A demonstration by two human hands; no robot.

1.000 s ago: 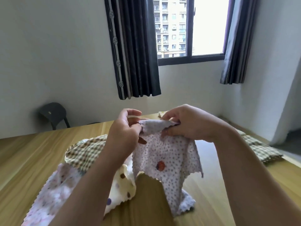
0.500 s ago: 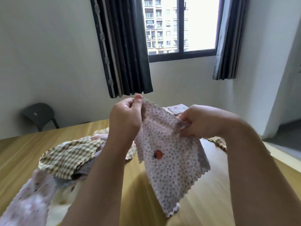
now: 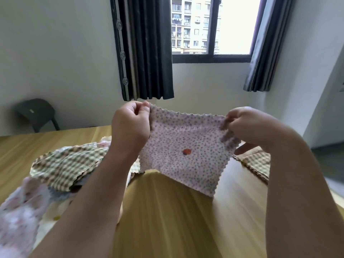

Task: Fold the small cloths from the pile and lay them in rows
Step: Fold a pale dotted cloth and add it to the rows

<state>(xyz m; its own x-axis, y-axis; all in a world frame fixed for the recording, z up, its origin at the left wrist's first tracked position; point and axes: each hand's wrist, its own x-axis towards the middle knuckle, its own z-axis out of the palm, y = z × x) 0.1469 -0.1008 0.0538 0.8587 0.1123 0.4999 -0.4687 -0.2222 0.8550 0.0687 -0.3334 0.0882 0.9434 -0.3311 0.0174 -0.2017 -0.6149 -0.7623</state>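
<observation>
We hold 1 dotted cloth (image 3: 186, 151) spread in the air over the table (image 3: 176, 211), mid-frame. The left hand (image 3: 130, 125) pinches the cloth's top corner at 10 o'clock, thumb and forefinger closed on the scalloped edge. The right hand (image 3: 247, 125) grips the top corner at 2 o'clock, with the fabric bunched a little under the fingers. The top edge is stretched between the 2 hands and the rest hangs. Its lower edge slants, with the low corner at 5 o'clock near the wood; we cannot tell if it touches. 1 red spot sits near the cloth's middle.

The pile (image 3: 65, 168) of unfolded cloths lies at 8 o'clock from the held cloth. A checked one is on top, with pale printed ones toward 7 o'clock, blurred. Folded checked cloths (image 3: 256, 162) lie at 3 o'clock, partly behind the right forearm, count unreadable.

Step, our read: the cloth is opened flat and the fold is not yet started. The next move is probably to bring the 2 top corners together, or to lay the cloth on the bare wood at 6 o'clock and halve it. That calls for matched edges and a firm pinch on both corners, since thin fabric slumps. After that it would go toward the folded ones at 3 o'clock. The task looks partway done, with several cloths left in the pile.

A stool (image 3: 37, 113) stands at 9 o'clock and a window (image 3: 210, 28) is at 12 o'clock.
</observation>
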